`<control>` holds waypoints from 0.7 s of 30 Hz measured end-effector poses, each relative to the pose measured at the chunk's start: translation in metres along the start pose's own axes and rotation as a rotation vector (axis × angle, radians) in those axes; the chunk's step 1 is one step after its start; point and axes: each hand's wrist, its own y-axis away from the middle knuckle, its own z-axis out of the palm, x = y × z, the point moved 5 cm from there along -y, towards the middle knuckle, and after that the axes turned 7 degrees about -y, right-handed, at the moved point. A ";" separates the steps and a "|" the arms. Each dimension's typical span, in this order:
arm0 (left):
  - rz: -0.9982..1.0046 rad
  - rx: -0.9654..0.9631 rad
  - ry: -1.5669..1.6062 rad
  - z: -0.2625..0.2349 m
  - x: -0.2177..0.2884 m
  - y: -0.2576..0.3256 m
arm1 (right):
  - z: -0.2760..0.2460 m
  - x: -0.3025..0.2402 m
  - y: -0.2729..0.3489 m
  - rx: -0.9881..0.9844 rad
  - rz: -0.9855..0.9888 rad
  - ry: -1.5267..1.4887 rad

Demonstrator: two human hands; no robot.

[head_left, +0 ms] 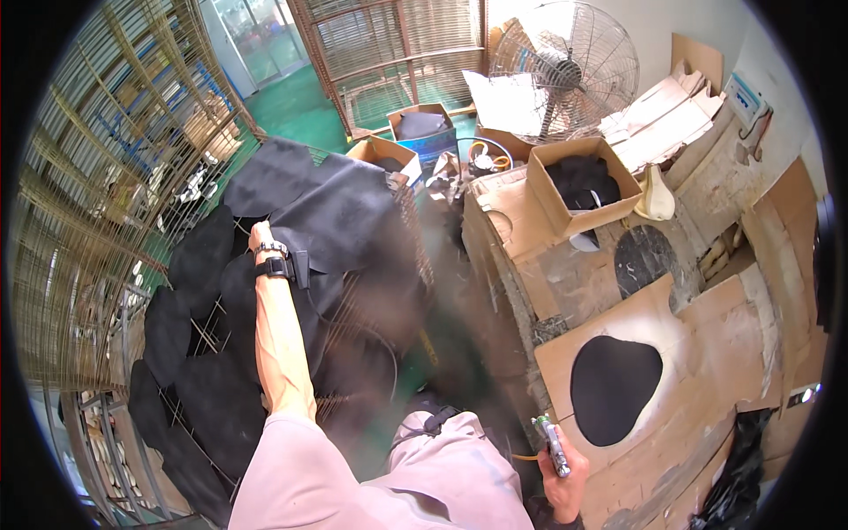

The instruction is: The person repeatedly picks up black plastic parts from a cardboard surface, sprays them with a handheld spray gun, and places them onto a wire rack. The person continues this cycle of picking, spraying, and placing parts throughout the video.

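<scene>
My left hand (261, 237), with dark bands on its wrist, is stretched forward over the wire rack on the left. Its fingers look closed at the left edge of a large black sheet (344, 208), though the fingertips are hard to see. Several rounded black pieces (216, 402) lie spread over the rack beneath that arm. Low on the right, my right hand (567, 477) grips a small metal spray gun (553, 448) with a yellowish hose behind it. To the right of the gun, one smooth black rounded piece (616, 389) lies flat on a cardboard sheet (698, 353).
On the worktable an open cardboard box (541, 190) holds black pieces, beside a pale rounded object (655, 196). Behind stand a large wire fan (565, 71) and tall metal racks (402, 53). Smaller boxes (422, 124) sit beyond the near rack. Black plastic (738, 473) hangs at lower right.
</scene>
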 end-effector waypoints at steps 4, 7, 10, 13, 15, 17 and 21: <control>0.173 0.007 0.476 -0.040 0.035 0.034 | 0.004 0.003 0.000 -0.015 -0.024 -0.033; 0.262 -0.041 0.605 -0.091 0.069 0.100 | 0.009 0.007 0.000 -0.062 0.011 -0.010; 0.535 -0.392 0.330 -0.135 0.094 0.152 | 0.011 0.010 -0.002 -0.103 -0.009 0.001; 0.479 -0.463 -0.155 -0.152 0.066 0.153 | 0.014 0.018 -0.007 -0.162 -0.019 -0.038; 0.763 -0.272 -0.486 -0.147 0.039 0.151 | 0.016 0.022 -0.012 -0.214 -0.051 -0.029; 0.852 -0.164 -0.770 -0.135 0.011 0.149 | 0.018 0.024 -0.015 -0.250 -0.067 -0.013; 0.459 -0.093 -1.070 -0.113 -0.038 0.146 | 0.013 0.021 -0.018 -0.325 -0.071 0.036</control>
